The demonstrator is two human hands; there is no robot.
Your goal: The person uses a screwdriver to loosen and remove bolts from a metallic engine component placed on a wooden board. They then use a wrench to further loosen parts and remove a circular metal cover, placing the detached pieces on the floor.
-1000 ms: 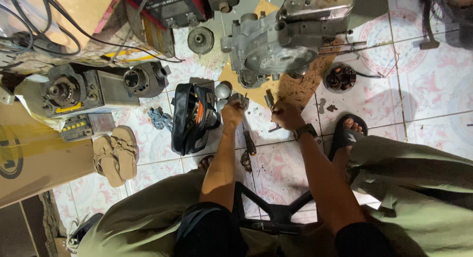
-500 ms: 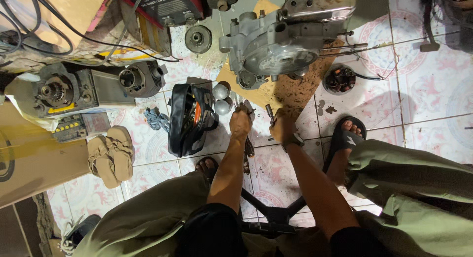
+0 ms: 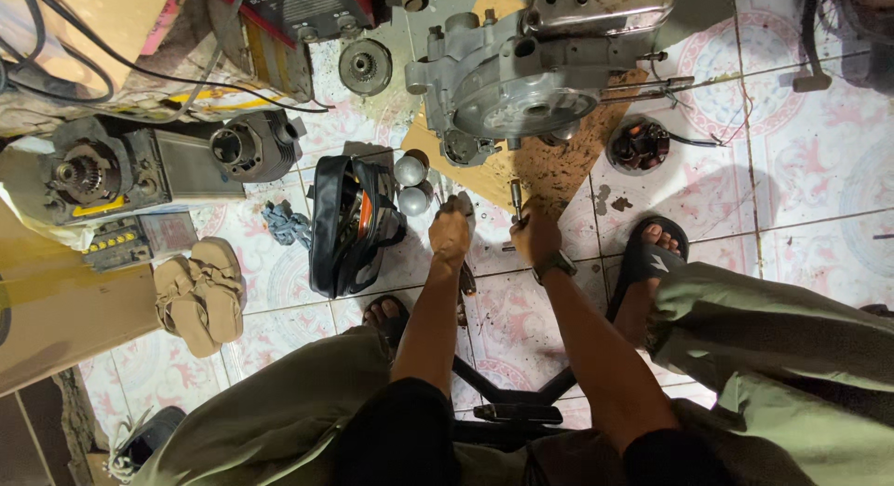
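Both fists are closed: my left hand (image 3: pixel 451 235) wraps something small and metallic that I cannot identify, and my right hand (image 3: pixel 535 236) clamps the handle of a slim steel tool (image 3: pixel 515 197), its socket-like tip pointing up toward the engine casing (image 3: pixel 521 86). That casing sits on a stained cardboard sheet (image 3: pixel 559 160) on the tiled floor (image 3: pixel 801 197), near the far edge of my view. To do this well, I judge the tool should stay square to whatever it seats on, with the left fist steadying close by. Cast aluminium looks dull and greasy; two rounded shiny metal caps (image 3: pixel 411 183) lie beside an open black tool bag (image 3: pixel 345 225); glossy floral tiles look slippery.
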